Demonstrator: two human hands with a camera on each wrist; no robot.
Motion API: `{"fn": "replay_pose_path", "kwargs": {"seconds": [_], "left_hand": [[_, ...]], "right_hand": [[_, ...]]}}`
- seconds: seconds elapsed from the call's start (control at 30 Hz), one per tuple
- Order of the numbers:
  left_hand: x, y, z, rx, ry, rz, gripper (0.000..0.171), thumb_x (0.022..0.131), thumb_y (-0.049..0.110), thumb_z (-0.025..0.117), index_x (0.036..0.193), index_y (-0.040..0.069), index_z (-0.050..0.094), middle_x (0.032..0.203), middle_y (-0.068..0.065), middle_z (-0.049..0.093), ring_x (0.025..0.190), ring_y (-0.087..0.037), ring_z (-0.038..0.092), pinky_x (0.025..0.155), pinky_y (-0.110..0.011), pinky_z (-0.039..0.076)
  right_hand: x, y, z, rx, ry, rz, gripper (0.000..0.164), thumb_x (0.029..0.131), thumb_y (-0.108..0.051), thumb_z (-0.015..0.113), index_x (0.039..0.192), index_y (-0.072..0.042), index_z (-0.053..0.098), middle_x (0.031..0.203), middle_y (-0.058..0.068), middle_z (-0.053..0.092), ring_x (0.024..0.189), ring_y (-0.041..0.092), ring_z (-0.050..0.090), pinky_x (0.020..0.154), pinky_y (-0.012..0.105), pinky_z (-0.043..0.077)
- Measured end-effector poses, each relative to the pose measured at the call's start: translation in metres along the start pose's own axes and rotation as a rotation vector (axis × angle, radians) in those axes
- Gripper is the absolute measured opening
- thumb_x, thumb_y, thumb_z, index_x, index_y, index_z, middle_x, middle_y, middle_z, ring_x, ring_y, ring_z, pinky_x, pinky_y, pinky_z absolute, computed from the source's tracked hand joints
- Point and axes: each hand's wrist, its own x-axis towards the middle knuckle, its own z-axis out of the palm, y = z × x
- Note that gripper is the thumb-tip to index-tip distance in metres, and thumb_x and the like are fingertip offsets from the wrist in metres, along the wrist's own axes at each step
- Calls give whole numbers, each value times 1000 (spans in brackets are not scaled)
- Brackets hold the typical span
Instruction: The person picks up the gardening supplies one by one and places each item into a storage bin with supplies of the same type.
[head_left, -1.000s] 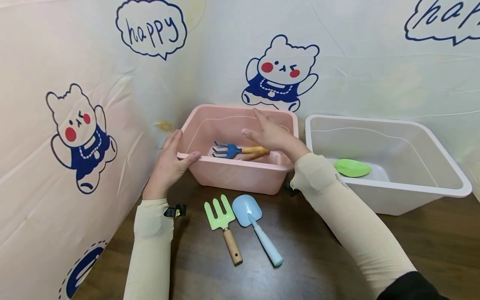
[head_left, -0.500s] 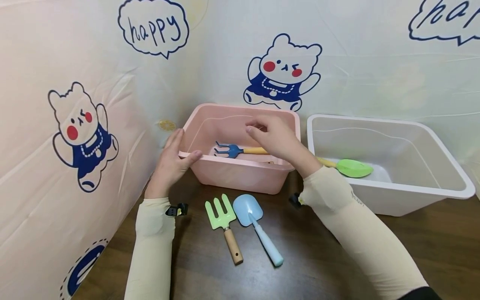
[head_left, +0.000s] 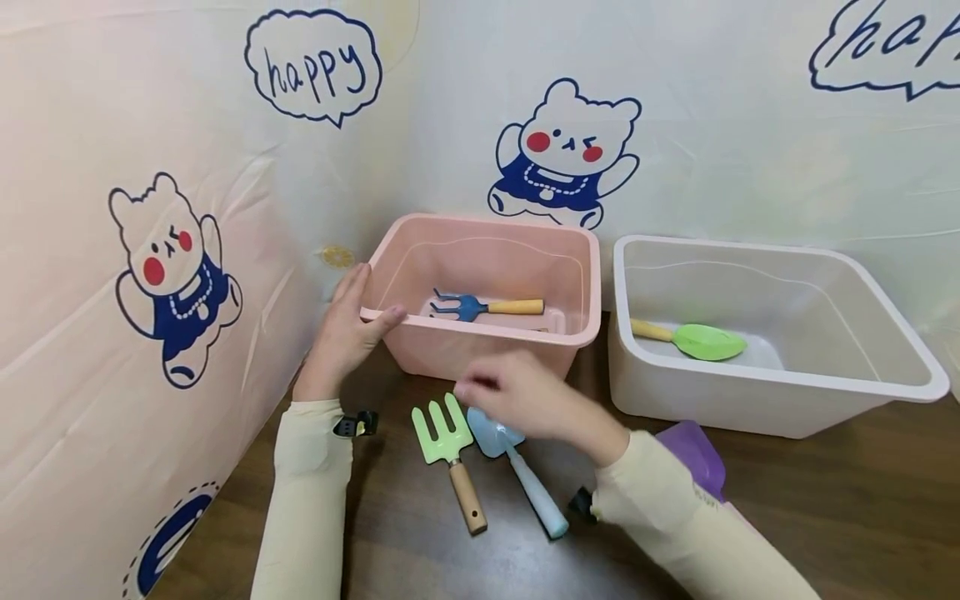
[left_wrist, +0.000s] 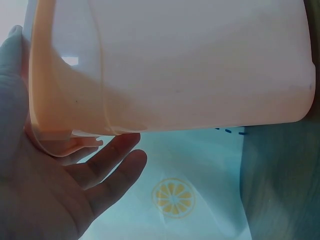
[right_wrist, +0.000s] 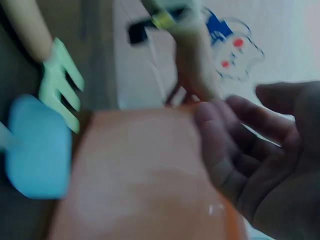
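My left hand (head_left: 341, 337) holds the left end of the pink bin (head_left: 427, 346), thumb over the front rim and fingers along the side. A hand rake (head_left: 468, 307) with blue tines and a yellow handle lies inside the bin. My right hand (head_left: 528, 400), blurred, hovers over the blade of a light blue shovel (head_left: 532, 487), fingers loosely bent around nothing. In the right wrist view the same hand (right_wrist: 270, 160) is in front of the bin. Left of the shovel, a green hand fork (head_left: 447, 442) with a wooden handle lies on the table.
On the right stands a white bin (head_left: 675, 390) holding a green trowel (head_left: 708, 342) with a yellow handle. A purple shovel (head_left: 693, 458) on the table is partly covered by the right sleeve (head_left: 675, 508). A printed cloth (head_left: 442, 125) hangs behind and to the left.
My right hand has come out from over the pink bin, down and toward me, to above the shovel. The purple shovel has come into sight. My left hand keeps its place on the bin.
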Motion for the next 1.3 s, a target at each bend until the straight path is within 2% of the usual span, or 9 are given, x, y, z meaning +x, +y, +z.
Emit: {"fn": "replay_pose_path", "kwargs": {"seconds": [0.13,0.2,0.3,0.53,0.73,0.8,1.07,1.3], "left_hand": [[0,-2,1,-14,-3,-1,104,89,66,64,163,10,16,168,-10,12,149,-39,19,115,-60,19],[0,-2,1,-20,-3,1,104,90,65,64,163,10,16,167,-10,12,149,-39,19,115,-60,19],[0,-2,1,-24,-2,7,104,90,65,64,162,9,16,167,-11,12,149,-39,18,116,-60,19],[2,-2,1,-18,-2,21,105,89,66,64,162,8,16,167,-12,12,150,-38,17,116,-59,18],[2,-2,1,-26,6,25,100,92,58,67,162,9,17,167,-11,12,150,-37,18,117,-57,18],[2,-2,2,-29,11,27,99,92,57,68,162,8,18,167,-11,13,150,-37,18,117,-57,18],[0,-2,2,-25,10,12,97,93,55,68,162,10,18,167,-10,14,149,-38,19,116,-59,19],[-1,-1,2,-27,8,11,100,91,59,67,162,10,17,167,-9,13,149,-38,19,116,-59,19]], "right_hand": [[-13,3,33,-142,-162,3,12,100,-24,65,90,-19,70,71,-14,55,67,4,52,64,25,45],[-19,5,45,-193,-229,42,14,99,-29,66,89,-20,66,72,-14,54,69,5,52,65,24,44],[-27,5,59,-257,-280,121,21,96,-37,69,90,-19,62,70,-11,52,68,7,51,61,25,44],[-43,3,83,-426,-334,193,38,88,-50,76,81,-20,53,67,-8,48,65,10,52,62,33,49],[-47,6,95,-491,-391,244,43,87,-53,76,66,-22,54,64,-7,48,65,12,53,62,35,50],[-47,7,98,-508,-396,249,43,87,-52,75,66,-22,53,64,-7,49,66,13,53,62,35,50],[-48,12,102,-550,-397,239,40,88,-47,76,66,-21,54,65,-6,49,66,12,53,60,36,50],[-51,13,98,-553,-391,190,32,86,-38,78,73,-21,54,66,-8,49,68,11,55,59,35,49]]}}
